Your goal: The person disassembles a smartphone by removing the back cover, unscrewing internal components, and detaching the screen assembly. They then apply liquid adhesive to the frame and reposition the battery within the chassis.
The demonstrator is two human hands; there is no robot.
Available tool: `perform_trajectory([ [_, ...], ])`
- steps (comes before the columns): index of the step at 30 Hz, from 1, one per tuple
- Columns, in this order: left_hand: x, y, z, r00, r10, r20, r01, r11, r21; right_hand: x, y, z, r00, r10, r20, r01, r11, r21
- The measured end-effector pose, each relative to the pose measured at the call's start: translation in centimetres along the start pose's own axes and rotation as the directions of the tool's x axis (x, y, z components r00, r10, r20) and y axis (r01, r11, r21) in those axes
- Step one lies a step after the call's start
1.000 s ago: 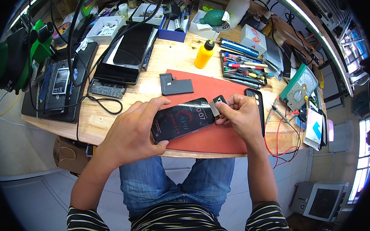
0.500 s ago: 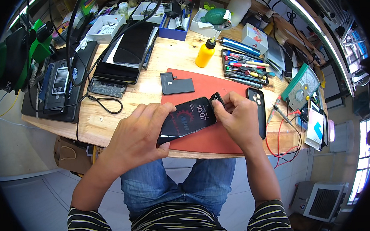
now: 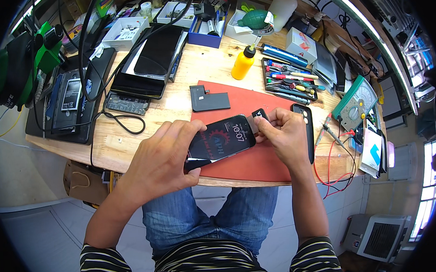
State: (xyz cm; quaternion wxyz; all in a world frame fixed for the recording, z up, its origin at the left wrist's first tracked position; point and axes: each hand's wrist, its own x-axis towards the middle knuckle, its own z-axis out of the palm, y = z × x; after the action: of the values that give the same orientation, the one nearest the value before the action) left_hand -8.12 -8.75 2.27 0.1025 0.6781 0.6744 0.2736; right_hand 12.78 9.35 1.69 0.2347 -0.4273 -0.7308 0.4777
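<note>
A black smartphone with a lit lock screen lies tilted over the red mat. My left hand grips its left end, thumb at the near edge and fingers at the far edge. Between the thumb and fingers of my right hand is a small black-handled pry tool with a thin metal blade. The blade points at the phone's right end; whether it touches the phone I cannot tell. A black phone battery lies on the mat beyond the phone. Right of my right hand lies a black phone case.
Behind the mat stand a yellow bottle and a tray of pens and screwdrivers. A green multimeter with red and black leads is at the right. Stacked tablets and loose cables occupy the left side.
My right hand has drawn the pry tool slightly rightward, away from the phone's right end, and more of the metal blade shows. My left hand and the phone have hardly moved.
</note>
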Motion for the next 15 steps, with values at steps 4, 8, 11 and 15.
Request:
perform_trajectory([
  [4, 0.0, -0.3, 0.0, 1.0, -0.027, 0.012, 0.027, 0.999, -0.043, 0.2, 0.3, -0.2, 0.999, 0.025, 0.02, -0.026, 0.999, 0.045],
  [8, 0.2, -0.7, -0.2, 0.998, -0.05, 0.036, 0.053, 0.995, -0.088, 0.3, 0.5, -0.4, 0.998, 0.05, 0.023, -0.051, 0.997, 0.063],
  [11, 0.4, -0.9, -0.4, 0.994, -0.08, 0.075, 0.087, 0.991, -0.102, 0.3, 0.5, -0.3, 0.998, 0.047, 0.039, -0.049, 0.997, 0.052],
  [15, 0.8, -0.1, 0.2, 0.998, -0.053, 0.035, 0.054, 0.998, -0.028, -0.4, 0.2, 0.7, 0.982, -0.168, -0.084, 0.134, 0.939, -0.316],
])
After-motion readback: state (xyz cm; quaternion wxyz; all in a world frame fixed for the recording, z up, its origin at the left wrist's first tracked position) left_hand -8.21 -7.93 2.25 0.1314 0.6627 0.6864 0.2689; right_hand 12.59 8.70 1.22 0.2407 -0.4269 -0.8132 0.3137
